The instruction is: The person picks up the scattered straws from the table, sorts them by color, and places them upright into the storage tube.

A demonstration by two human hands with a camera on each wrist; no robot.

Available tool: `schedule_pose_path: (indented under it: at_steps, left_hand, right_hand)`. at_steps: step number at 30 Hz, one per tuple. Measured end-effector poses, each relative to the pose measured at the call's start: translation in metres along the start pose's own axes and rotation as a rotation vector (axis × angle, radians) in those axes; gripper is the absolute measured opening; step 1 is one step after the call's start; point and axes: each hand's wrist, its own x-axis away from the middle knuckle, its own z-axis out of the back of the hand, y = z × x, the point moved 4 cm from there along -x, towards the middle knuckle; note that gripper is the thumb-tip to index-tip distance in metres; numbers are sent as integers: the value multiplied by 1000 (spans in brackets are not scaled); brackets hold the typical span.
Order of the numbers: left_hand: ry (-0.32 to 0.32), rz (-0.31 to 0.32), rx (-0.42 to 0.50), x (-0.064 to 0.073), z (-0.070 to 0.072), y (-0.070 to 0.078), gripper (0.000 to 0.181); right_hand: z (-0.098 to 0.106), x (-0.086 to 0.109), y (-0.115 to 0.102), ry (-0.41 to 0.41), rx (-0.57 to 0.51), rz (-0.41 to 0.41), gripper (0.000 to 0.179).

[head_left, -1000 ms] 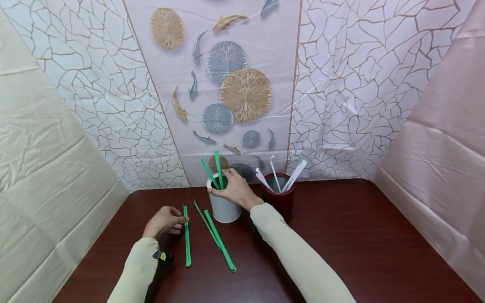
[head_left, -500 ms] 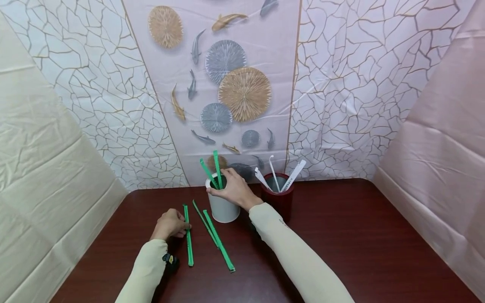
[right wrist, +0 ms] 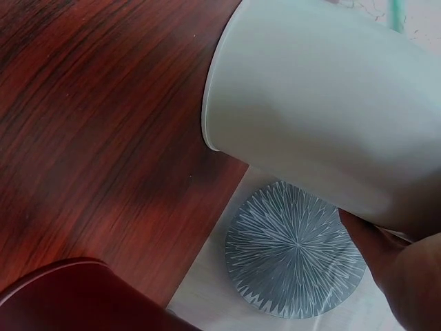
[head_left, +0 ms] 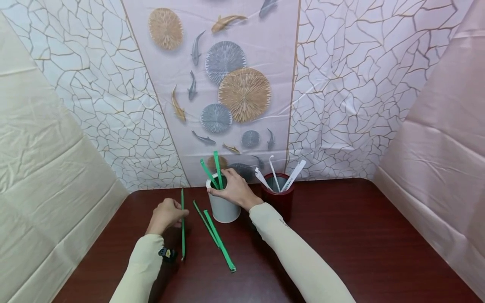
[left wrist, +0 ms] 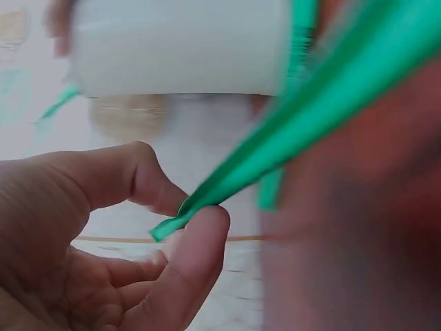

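Note:
My left hand pinches a long, thin green wrapped stick between thumb and fingertips, just above the table. The left wrist view shows that green stick slanting up from the fingertips. Two more green sticks lie crossing on the table to its right. Behind them stands a white cup with two green sticks leaning inside. My right hand grips this cup at its rim from the right; the right wrist view shows the cup's side and part of the hand.
Right of the white cup, a dark red cup holds several white sticks, one with dark lettering. The brown wooden table ends at a patterned cloth backdrop. Plain cloth walls flank both sides.
My left hand has pinched the leftmost green stick and lifted it slightly, moving it away from me and a little left. My right hand stays on the white cup.

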Motion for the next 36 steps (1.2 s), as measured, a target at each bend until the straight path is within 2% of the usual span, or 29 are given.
schedule_pose_path:
  at_steps: [4, 8, 12, 17, 19, 22, 26, 31, 36]
  left_hand:
    - [65, -68, -35, 6, 31, 32, 27]
    - [173, -190, -27, 13, 59, 67, 29]
    - [331, -316, 55, 20, 80, 99, 35]
    - [541, -491, 240, 29, 93, 130, 32]
    - [595, -572, 309, 31, 93, 140, 30]
    - [626, -669, 391, 31, 88, 150, 27]
    - [605, -718, 425, 24, 72, 153, 23]
    - [564, -656, 382, 8, 49, 144, 24]
    - [503, -538, 348, -6, 28, 126, 26]
  right_hand:
    - [0, -1, 0, 7, -4, -2, 95]
    - [-1, -2, 1, 9, 8, -6, 95]
    - [-1, -2, 1, 11, 19, -3, 95]
    - [-2, -3, 1, 0, 24, -3, 96]
    - [-2, -3, 1, -5, 31, -6, 97]
    - [-2, -3, 0, -7, 29, -7, 99]
    - [-1, -2, -1, -1, 4, -7, 99]
    - [-1, -1, -1, 7, -8, -9, 95]
    - [-1, -1, 0, 9, -10, 2, 95]
